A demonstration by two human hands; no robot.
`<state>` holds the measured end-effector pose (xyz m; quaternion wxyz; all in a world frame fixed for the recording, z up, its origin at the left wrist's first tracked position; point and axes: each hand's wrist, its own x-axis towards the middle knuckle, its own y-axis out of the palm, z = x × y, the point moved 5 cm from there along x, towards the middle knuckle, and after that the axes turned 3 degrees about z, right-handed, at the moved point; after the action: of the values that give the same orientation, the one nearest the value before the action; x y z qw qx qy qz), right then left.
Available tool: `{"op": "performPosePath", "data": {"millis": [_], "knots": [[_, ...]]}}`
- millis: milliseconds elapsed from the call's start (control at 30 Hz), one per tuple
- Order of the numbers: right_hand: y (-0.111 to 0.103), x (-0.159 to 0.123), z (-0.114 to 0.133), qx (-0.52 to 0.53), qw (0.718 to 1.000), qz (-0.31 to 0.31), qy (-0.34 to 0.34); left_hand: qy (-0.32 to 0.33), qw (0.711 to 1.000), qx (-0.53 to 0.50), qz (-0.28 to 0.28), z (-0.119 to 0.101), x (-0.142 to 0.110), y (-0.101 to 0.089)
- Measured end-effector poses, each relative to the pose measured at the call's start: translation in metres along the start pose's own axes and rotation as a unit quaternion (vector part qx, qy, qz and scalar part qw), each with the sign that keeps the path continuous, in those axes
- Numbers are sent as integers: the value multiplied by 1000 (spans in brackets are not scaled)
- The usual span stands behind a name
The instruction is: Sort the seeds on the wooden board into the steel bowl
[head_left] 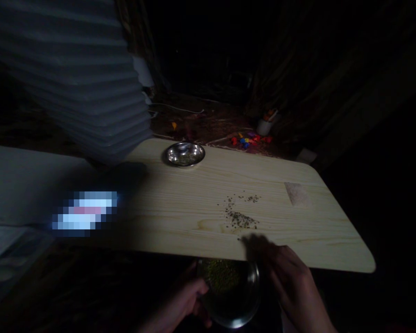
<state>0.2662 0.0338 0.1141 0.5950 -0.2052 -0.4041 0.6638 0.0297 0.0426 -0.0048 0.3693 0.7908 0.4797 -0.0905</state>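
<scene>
Below the table's front edge is a shiny metal bowl [241,303] with small greenish grains [223,275] in it. My left hand [190,296] grips the bowl's left side, thumb over the rim. To the right of the bowl, at the table edge, is my right hand [294,277], its fingers bent and pressed together; whatever they hold, if anything, is lost in shadow. Small dark grains [241,219] lie scattered on the wooden table [180,208] just beyond this hand. A second metal bowl [186,155], with some grains in its bottom, stands near the far edge.
A pale square piece [298,194] lies on the table's right. At left is a lit, blurred-out screen [86,210] beside a large pleated shade [90,83]. Small colourful pieces [249,140] and a cup of sticks [265,126] are behind the table. The surroundings are very dark.
</scene>
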Motion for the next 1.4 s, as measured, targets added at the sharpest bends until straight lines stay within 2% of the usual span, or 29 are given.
{"op": "performPosePath", "data": {"millis": [267, 533, 700, 767, 933, 1033, 1167, 1267, 1400], "knots": [[1, -5, -2, -3, 1000, -13, 1, -1, 1000, -1, 15, 1, 3, 1], [21, 15, 25, 2, 999, -2, -43, 6, 999, -6, 32, -3, 0, 0], [21, 17, 36, -11, 997, 55, -61, 20, 999, -17, 27, -1, 1, -7], [12, 12, 31, -3, 996, 63, -63, 25, 999, -20, 22, 0, 1, -9], [-22, 2, -14, -35, 998, -45, 17, 4, 998, -30, 58, -7, -1, -4], [-27, 4, -33, -56, 995, -72, 31, -30, 996, -25, 81, -14, -4, 3], [-21, 5, -36, -48, 997, -59, 30, -28, 995, -23, 89, -14, -3, 7], [-22, -2, -33, -45, 997, -49, 34, -13, 997, -21, 75, -8, 1, 5], [-27, -10, -31, -48, 996, -66, 36, -8, 999, -11, 49, -2, 3, 5]]}}
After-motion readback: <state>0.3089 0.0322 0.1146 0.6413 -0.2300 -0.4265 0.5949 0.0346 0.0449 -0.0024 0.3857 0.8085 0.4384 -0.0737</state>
